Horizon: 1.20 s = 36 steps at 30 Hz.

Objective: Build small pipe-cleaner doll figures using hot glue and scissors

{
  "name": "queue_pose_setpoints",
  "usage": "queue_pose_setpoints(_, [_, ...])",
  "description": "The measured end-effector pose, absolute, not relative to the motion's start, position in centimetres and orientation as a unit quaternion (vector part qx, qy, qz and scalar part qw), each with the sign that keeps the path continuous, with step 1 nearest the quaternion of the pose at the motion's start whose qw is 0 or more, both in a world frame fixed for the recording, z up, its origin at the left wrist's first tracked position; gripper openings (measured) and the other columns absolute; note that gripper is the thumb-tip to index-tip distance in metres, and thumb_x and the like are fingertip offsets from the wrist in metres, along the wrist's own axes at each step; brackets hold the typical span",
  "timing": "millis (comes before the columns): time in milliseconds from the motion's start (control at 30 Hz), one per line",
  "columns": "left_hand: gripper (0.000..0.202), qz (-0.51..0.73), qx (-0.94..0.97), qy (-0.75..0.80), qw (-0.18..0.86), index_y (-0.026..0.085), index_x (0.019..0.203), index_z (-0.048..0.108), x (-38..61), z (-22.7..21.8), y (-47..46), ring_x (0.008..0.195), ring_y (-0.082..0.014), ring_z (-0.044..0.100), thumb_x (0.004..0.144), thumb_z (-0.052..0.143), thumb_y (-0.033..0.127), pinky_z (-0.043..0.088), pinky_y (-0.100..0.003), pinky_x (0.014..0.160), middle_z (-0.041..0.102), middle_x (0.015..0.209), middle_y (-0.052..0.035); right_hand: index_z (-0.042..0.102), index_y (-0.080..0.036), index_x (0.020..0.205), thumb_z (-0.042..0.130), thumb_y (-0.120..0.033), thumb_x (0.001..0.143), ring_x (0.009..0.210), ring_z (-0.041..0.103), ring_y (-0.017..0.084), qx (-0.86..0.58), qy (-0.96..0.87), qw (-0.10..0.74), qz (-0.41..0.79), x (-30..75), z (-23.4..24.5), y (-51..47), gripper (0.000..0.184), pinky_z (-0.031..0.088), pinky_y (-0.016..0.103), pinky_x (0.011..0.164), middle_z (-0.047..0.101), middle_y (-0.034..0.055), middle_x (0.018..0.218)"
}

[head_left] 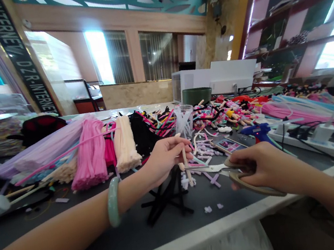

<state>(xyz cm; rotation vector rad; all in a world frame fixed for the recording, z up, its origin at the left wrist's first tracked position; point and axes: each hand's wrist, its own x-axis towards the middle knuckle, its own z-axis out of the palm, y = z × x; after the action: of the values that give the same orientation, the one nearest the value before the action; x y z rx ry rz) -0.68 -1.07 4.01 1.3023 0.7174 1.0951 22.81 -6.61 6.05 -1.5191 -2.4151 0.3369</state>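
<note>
Strong daylight comes in through the tall windows (99,55) and makes white glare on them; away from them the room is evenly bright, shadows stay soft, and the wide lens bends the picture's edges.

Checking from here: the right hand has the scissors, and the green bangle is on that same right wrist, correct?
Not quite: the head view shows the green bangle on the left wrist, not the right. The rest is right: the right hand has the scissors.
</note>
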Motion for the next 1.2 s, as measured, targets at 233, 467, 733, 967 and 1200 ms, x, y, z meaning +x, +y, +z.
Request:
queue_pose_setpoints(233, [0.009, 0.481, 0.555, 0.313, 0.603, 0.010, 0.083, 0.063, -0.80, 3.85, -0.79, 0.060, -0.0081, 0.060, 0.083, 0.054, 0.010, 0.051, -0.024, 0.064, 0.062, 0.071, -0.0018, 0.064, -0.020, 0.068, 0.069, -0.043, 0.066, 0.052, 0.035, 0.010, -0.514, -0.850, 0.068, 0.094, 23.02, 5.83, -6.68, 0.024, 0.025, 0.022, 0.047, 0.046, -0.0049, 0.053])
queue_pose_setpoints(467, [0.012, 0.478, 0.562, 0.321, 0.594, 0.010, 0.084, 0.062, -0.69, 3.93, -0.99, 0.061, -0.0086, 0.061, 0.085, 0.050, 0.009, 0.051, -0.024, 0.064, 0.060, 0.072, -0.0023, 0.064, -0.019, 0.070, 0.067, -0.040, 0.069, 0.055, 0.041, 0.010, -0.520, -0.839, 0.088, 0.131, 22.96, 6.26, -6.74, 0.020, 0.029, 0.021, 0.050, 0.052, -0.0044, 0.057])
queue_pose_setpoints(733, [0.010, 0.472, 0.567, 0.315, 0.597, 0.010, 0.083, 0.059, -0.63, 4.14, -1.41, 0.061, -0.0092, 0.060, 0.085, 0.050, 0.009, 0.052, -0.026, 0.064, 0.059, 0.073, -0.0021, 0.066, -0.021, 0.075, 0.065, -0.045, 0.070, 0.055, 0.044, 0.011, -0.533, -0.833, 0.098, 0.112, 22.47, 5.99, -6.85, 0.025, 0.030, 0.022, 0.050, 0.056, -0.0031, 0.060])
queue_pose_setpoints(967, [0.013, 0.485, 0.588, 0.313, 0.566, 0.010, 0.083, 0.060, -0.80, 3.75, -0.93, 0.061, -0.0099, 0.061, 0.085, 0.047, 0.010, 0.052, -0.024, 0.061, 0.060, 0.070, -0.0019, 0.063, -0.020, 0.067, 0.068, -0.045, 0.067, 0.053, 0.039, 0.010, -0.517, -0.845, 0.047, 0.131, 22.61, 5.87, -7.18, 0.026, 0.027, 0.022, 0.048, 0.053, -0.0043, 0.056])
queue_pose_setpoints(1200, [0.009, 0.493, 0.593, 0.316, 0.553, 0.012, 0.080, 0.061, -0.65, 3.72, -0.86, 0.061, -0.0109, 0.062, 0.083, 0.052, 0.013, 0.051, -0.025, 0.060, 0.061, 0.069, -0.0015, 0.064, -0.019, 0.072, 0.063, -0.048, 0.072, 0.054, 0.042, 0.011, -0.533, -0.833, 0.100, 0.106, 22.45, 6.35, -7.44, 0.028, 0.029, 0.023, 0.049, 0.053, -0.0025, 0.058])
